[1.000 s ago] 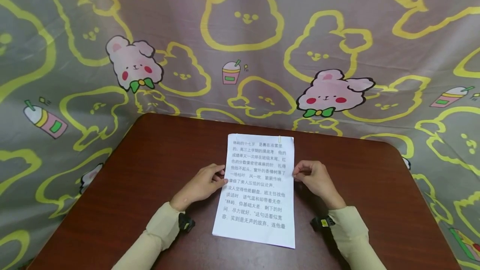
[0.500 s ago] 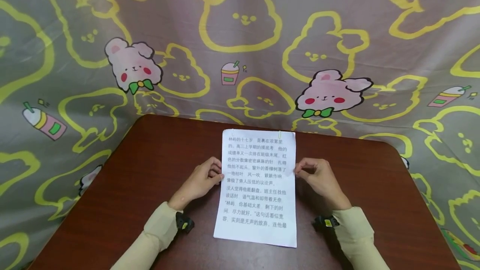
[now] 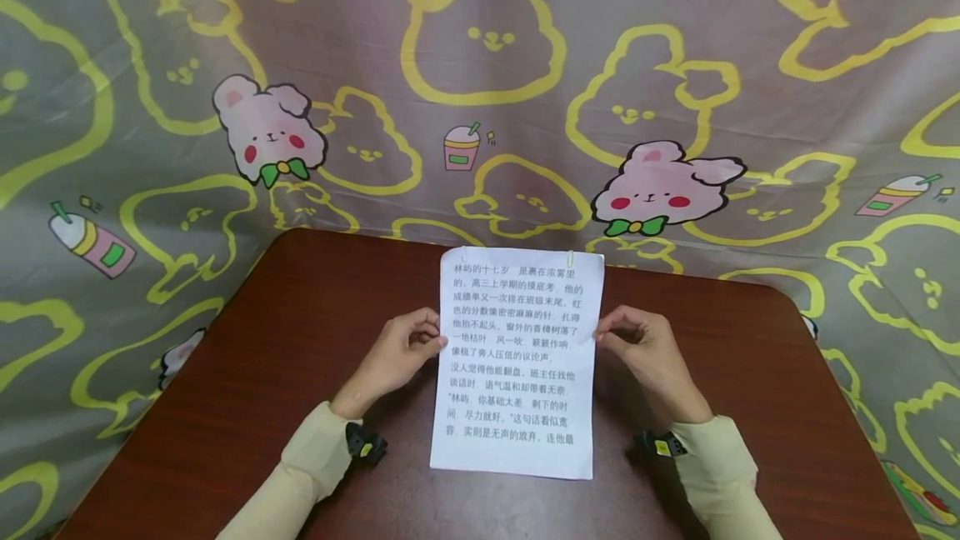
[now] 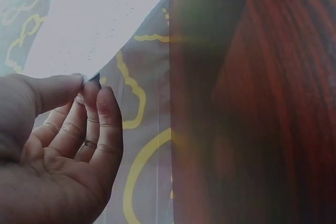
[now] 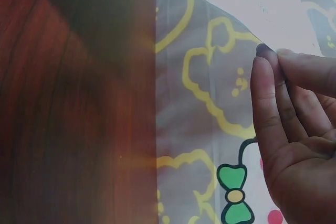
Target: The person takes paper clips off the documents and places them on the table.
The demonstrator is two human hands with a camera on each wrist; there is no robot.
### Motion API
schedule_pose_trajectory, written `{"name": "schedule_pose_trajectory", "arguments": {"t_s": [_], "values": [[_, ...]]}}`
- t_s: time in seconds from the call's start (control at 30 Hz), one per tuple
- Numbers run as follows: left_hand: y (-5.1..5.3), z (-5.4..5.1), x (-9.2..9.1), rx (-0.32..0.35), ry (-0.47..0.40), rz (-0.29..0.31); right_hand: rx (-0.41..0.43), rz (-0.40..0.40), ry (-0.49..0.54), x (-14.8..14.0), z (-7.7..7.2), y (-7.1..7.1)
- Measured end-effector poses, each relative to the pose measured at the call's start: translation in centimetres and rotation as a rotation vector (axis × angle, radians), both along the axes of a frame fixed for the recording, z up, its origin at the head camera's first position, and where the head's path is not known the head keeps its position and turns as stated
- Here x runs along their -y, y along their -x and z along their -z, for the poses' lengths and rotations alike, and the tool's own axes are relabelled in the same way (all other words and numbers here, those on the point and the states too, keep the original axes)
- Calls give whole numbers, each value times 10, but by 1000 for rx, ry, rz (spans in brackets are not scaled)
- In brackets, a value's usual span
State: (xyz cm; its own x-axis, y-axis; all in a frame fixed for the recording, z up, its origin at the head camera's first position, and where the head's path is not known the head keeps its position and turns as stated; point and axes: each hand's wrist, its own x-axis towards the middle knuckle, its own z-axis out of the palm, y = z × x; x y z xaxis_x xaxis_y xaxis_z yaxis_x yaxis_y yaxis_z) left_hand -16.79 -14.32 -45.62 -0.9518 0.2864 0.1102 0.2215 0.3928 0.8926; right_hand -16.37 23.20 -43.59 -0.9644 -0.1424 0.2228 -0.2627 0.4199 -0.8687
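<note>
A white sheaf of printed paper [image 3: 517, 365], covered in lines of Chinese text, is held up over the table, its top edge tilted back. Two paper clips sit at its top edge; the yellowish clip [image 3: 570, 259] is on the right. My left hand [image 3: 393, 357] pinches the left edge between thumb and fingertips, as the left wrist view also shows at the paper's edge [image 4: 100, 30]. On the opposite edge, my right hand [image 3: 652, 357] pinches with thumb and fingers. In the right wrist view the thumb [image 5: 307, 69] lies on the printed face.
Beneath the paper spreads a dark red-brown wooden table [image 3: 247, 382] with rounded far corners. A grey curtain [image 3: 517, 215] printed with yellow outlines and pink rabbits hangs right behind it. Both wrists wear black camera straps [image 3: 366, 444].
Both hands have raised the paper; its top edge has come up and looks larger. The hands have moved slightly up and apart, keeping their pinch on the side edges.
</note>
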Motion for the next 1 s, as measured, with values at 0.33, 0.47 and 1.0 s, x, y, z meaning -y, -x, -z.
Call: {"name": "schedule_pose_trajectory", "arguments": {"t_s": [0.33, 0.47, 1.0], "values": [[-4, -10, 3, -36, -37, 11, -21, 31, -9, 0, -13, -6], [-5, -14, 2, -61, -55, 19, -22, 42, -5, 0, -19, -10], [-15, -31, 2, -135, -139, -79, -152, 102, 16, 5, -39, -23]]}}
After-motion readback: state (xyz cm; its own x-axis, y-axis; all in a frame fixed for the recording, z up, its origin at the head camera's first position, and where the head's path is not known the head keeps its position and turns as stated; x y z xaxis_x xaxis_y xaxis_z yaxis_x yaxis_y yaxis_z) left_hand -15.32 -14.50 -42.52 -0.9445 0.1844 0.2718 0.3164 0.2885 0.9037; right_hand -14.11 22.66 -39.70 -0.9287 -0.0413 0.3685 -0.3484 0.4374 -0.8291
